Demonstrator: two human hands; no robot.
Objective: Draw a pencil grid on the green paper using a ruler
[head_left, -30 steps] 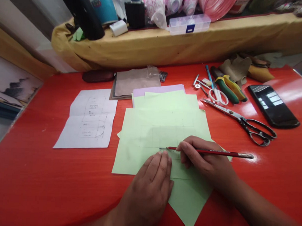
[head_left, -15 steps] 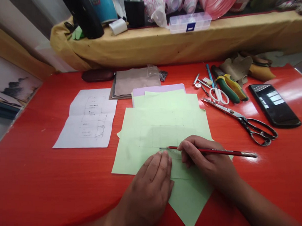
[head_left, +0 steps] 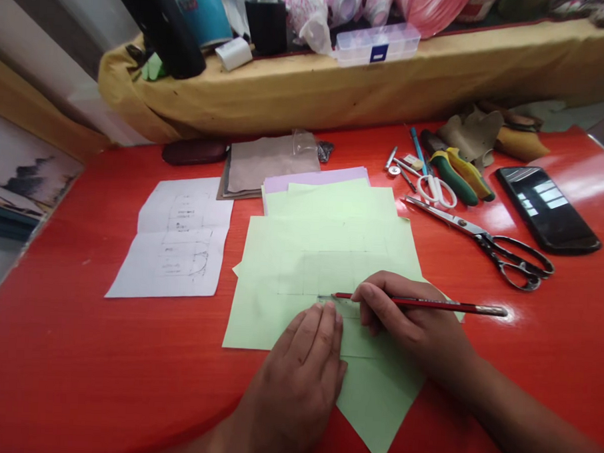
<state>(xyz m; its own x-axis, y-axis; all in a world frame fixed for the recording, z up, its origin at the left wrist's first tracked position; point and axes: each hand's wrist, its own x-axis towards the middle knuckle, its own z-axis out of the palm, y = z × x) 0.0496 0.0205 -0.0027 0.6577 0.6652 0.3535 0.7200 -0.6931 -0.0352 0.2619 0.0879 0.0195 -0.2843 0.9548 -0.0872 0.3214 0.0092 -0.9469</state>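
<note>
My right hand [head_left: 413, 318] grips a red and black pencil [head_left: 429, 304], its tip resting on the green sheet near a drawn line. Flat on the lower part of that green paper [head_left: 271, 252] lies my left hand [head_left: 303, 360], fingers stretched out and side by side. Beneath its fingertips something thin and clear, perhaps a ruler, partly shows, too faint to make out. Thin pencil lines form rectangles on the sheet. To the left is a creased white paper [head_left: 181, 241] with a sketch on it.
Scissors [head_left: 482, 238], a phone [head_left: 550, 210], pliers [head_left: 459, 173] and small white scissors [head_left: 436, 190] lie at the right. Brown sheets [head_left: 269, 165] and a dark case [head_left: 194, 152] are at the back, before a cloth-covered ledge [head_left: 288, 96] holding a plastic box [head_left: 377, 44].
The whole view has shifted very slightly. Both hands and the pencil stay in nearly the same place on the green paper; the pencil's rear end has moved slightly left.
</note>
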